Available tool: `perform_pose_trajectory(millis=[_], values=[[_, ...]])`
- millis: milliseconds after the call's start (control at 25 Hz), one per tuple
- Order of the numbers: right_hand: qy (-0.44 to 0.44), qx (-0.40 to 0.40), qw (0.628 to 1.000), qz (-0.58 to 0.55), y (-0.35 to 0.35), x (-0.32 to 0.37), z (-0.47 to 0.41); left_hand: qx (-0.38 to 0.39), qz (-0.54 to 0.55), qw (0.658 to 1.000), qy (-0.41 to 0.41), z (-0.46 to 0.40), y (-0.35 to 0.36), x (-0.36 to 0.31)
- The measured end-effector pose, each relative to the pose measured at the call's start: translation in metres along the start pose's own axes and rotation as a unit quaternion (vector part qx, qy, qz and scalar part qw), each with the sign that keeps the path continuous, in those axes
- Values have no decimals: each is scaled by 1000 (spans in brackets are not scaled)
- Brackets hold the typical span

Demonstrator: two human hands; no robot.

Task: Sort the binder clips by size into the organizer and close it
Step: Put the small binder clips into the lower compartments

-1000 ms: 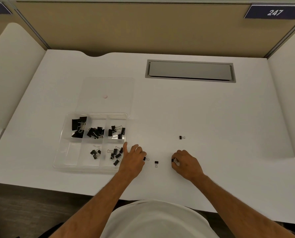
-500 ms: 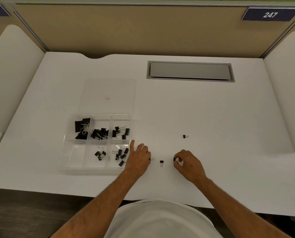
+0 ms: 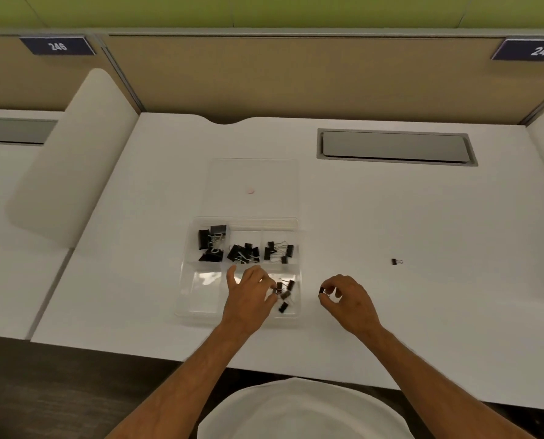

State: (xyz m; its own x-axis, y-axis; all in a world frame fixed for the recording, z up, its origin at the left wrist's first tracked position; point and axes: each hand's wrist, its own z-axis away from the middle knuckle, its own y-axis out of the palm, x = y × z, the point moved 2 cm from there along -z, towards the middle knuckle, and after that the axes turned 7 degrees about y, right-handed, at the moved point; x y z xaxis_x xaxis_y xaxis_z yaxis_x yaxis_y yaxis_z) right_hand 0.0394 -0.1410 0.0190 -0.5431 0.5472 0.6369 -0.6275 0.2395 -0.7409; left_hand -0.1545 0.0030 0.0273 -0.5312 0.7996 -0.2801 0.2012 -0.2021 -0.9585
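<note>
The clear organizer [image 3: 197,313] sits at the table's front centre, its lid [image 3: 273,175] lying open flat behind it. Black binder clips fill the back row: large clips [image 3: 212,243] at left, medium clips [image 3: 243,253] in the middle, smaller clips [image 3: 278,251] at right. Several tiny clips [image 3: 285,296] lie in the front right compartment. My left hand [image 3: 248,301] hovers over the front compartments and pinches a tiny clip [image 3: 275,291]. To the right of the organizer, my right hand [image 3: 348,302] pinches another tiny clip [image 3: 322,291]. One loose tiny clip [image 3: 396,261] lies further right.
A grey cable hatch [image 3: 395,147] is set into the white table [image 3: 422,217] at the back right. Beige partition walls stand behind, and white side dividers [image 3: 71,160] rise on both sides. The front left compartment [image 3: 200,293] holds nothing.
My left hand moved left from the table to above the organizer, carrying a tiny clip. My right hand keeps its clip. The clip that lay between the hands is gone from the table.
</note>
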Motion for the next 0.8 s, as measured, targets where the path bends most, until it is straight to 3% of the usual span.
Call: perform_pose_trajectory(millis=[240, 400, 640, 800], values=[[-11, -8, 1000, -26, 61, 66, -3, -35, 15, 999, -34, 30, -26, 93], [6, -17, 999, -43, 84, 92, -2, -18, -3, 999, -47, 43, -35, 136], [7, -17, 999, -27, 101, 116, 2, 45, -46, 998, -29, 45, -26, 168], [10, -24, 999, -23, 107, 127, 0, 40, -28, 999, -11, 47, -20, 177]])
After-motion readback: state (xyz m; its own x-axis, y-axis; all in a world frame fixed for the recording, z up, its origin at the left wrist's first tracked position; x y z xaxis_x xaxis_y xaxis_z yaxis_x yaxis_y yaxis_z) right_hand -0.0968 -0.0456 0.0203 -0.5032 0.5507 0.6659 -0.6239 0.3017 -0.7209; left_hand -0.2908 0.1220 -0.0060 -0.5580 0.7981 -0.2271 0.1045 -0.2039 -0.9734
